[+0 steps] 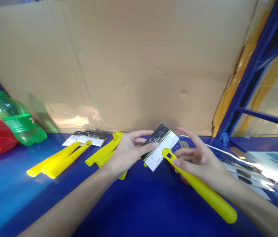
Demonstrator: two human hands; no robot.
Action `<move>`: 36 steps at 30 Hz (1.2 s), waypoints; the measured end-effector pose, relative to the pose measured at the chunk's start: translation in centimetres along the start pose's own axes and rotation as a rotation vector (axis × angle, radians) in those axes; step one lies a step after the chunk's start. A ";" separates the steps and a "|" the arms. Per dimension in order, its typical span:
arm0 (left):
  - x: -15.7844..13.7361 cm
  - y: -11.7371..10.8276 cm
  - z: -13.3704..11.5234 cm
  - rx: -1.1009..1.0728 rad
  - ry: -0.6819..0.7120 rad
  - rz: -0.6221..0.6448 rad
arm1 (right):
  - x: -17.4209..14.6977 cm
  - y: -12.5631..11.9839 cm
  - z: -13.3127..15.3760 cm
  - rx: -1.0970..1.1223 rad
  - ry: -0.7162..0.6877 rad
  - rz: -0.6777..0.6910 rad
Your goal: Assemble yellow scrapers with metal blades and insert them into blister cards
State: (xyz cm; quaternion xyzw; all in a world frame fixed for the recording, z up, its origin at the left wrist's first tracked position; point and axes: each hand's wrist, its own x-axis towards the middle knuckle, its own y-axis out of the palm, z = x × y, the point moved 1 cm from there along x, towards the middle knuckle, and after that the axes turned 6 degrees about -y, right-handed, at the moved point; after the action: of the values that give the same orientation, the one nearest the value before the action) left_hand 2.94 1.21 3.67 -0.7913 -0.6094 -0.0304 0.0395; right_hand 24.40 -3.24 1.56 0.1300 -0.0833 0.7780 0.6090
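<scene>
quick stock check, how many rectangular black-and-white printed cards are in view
3 visible: one card in the left hand, two overlapping on the blue tabletop beside yellow tubular handles; others may be hidden underneath.

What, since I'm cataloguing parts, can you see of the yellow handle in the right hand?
The yellow handle looks like smooth plastic: a long, rounded body, thick at its blunt end, narrowing toward a head with ridges at the tip and a small dark patch. The right hand grips it near the head. It slants, head toward the picture's upper left, overlapping the black-and-white card; whether they touch is unclear. The blunt end points lower right, over the blue table.
</scene>
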 end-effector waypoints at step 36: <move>-2.2 -2.8 -2.8 -0.212 0.032 -0.002 | 4.5 3.5 3.1 0.112 -0.067 0.158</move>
State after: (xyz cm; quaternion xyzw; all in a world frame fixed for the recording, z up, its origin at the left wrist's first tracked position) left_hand -0.28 -0.45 6.35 -0.7900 -0.6027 -0.1073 -0.0345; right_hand 20.27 -0.85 6.02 0.1827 -0.0700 0.8224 0.5343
